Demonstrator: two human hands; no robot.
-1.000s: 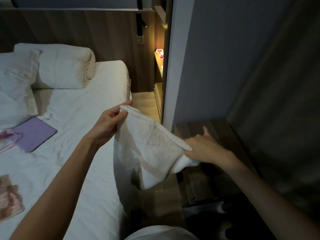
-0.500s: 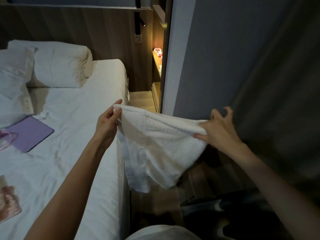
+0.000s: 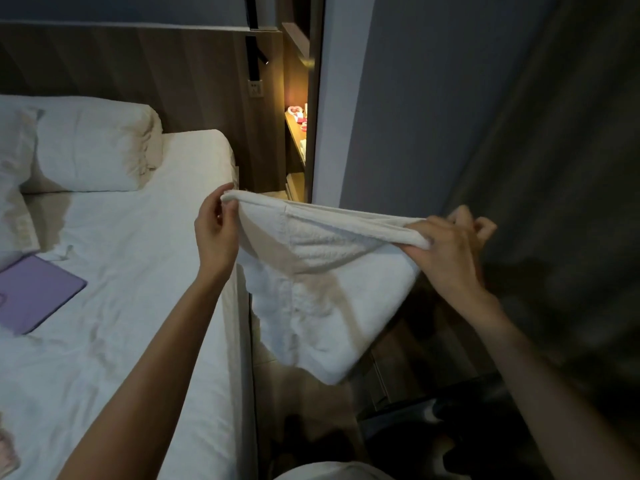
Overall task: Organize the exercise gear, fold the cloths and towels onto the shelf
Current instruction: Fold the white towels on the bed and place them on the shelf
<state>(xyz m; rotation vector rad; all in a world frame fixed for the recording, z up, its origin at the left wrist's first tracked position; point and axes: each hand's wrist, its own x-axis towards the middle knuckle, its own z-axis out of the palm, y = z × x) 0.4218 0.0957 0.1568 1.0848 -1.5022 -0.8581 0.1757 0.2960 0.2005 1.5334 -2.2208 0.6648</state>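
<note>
We hold the towel [image 3: 322, 289] in the air over the gap beside the bed [image 3: 138, 306], and both grips are light, so we judge a slip the main risk. If either corner escapes, the cloth would likely swing down and drop to the dark floor. The lower part hangs to an uneven point rather than a level edge, so a fold made now could come out crooked. Our left hand [image 3: 216, 233] pinches the top left corner between thumb and fingertips. Our right hand [image 3: 446, 251] pinches the top right end, its spare fingers curled loosely above. The top edge is stretched between the two hands and sags slightly. The rest hangs below and between them, clear of the bed. The lit shelf [image 3: 294, 133] lies well beyond, past the bed's far corner.
</note>
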